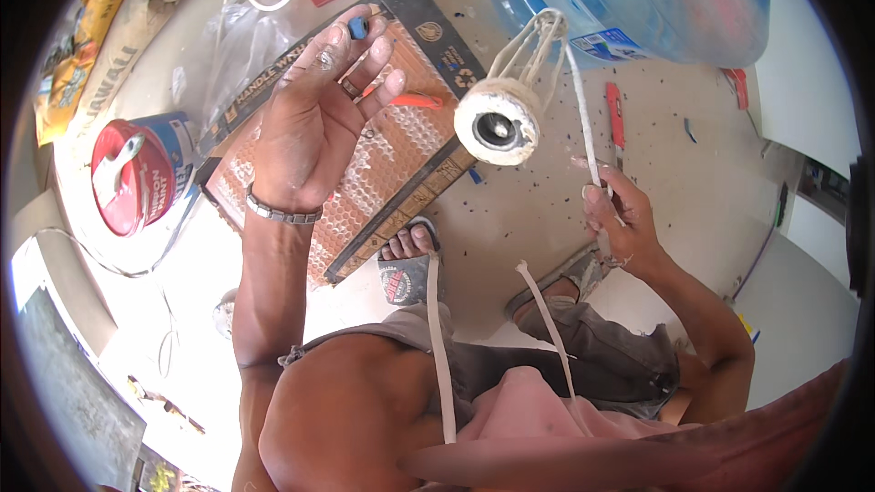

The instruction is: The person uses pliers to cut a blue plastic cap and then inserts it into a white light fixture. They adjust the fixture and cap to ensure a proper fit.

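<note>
My left hand [314, 123] is raised palm up over the flat cardboard box, its thumb and first finger pinched on a small blue cylinder [358, 28] with a dark hole in its end. The other fingers are spread. On the right, my right hand [624, 223] closes its fingers on a thin white cord [580, 100]. That cord runs up to a looped bundle of pale strands [540, 41]. Beneath the bundle is a round, white-smeared piece [497, 121] with a dark ring-shaped hollow at its centre; how it is supported I cannot tell.
Bubble wrap lies in the cardboard box [392, 210] before my feet. A large blue water bottle [638, 0] stands far right, with a red-handled tool [615, 114] and dark bits on the floor. At left are a paint bucket [137, 187] with a brush [111, 178] and sacks [123, 36].
</note>
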`<state>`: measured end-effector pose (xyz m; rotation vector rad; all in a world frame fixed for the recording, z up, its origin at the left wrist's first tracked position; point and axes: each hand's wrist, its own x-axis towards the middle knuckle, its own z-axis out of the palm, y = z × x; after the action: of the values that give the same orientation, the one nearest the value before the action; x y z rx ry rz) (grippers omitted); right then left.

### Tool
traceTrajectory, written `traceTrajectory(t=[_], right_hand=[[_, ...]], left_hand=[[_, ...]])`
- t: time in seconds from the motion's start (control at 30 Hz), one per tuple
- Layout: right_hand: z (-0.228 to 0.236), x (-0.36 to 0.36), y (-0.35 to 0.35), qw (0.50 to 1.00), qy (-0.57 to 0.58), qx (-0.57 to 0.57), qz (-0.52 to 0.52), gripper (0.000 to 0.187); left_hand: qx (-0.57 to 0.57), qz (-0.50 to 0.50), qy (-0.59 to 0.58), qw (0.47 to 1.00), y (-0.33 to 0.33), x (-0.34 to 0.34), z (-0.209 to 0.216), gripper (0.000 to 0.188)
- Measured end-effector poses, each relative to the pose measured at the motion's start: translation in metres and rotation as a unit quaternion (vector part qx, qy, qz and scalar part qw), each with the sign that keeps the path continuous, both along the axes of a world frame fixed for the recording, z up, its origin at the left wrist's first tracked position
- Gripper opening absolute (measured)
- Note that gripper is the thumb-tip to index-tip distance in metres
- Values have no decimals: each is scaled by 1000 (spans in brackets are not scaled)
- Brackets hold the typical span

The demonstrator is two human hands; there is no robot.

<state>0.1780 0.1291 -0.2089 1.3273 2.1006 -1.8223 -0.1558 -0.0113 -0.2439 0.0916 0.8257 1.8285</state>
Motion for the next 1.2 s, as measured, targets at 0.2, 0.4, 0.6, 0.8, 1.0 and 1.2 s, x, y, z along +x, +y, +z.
traceTrajectory(t=[0.2,0.4,0.6,0.8,1.0,1.2], right_hand=[[-1,-77,-5,986,156,-7,50,43],[-34,-115,-14,913,232,333,34,44],[-31,-128,-40,865,328,378,34,44],[-28,-125,-70,913,353,-206,-8,54],[-20,-125,-58,880,273,-388,-11,67],[-10,-128,-41,891,319,-324,-16,63]], left_hand=[[179,75,-36,980,-46,-37,20,39],[191,144,103,966,-34,-36,40,39],[201,227,178,936,-19,-25,70,38],[145,275,376,873,-25,-17,100,31],[109,326,441,829,-24,-3,111,33],[60,350,489,797,-27,9,115,35]])
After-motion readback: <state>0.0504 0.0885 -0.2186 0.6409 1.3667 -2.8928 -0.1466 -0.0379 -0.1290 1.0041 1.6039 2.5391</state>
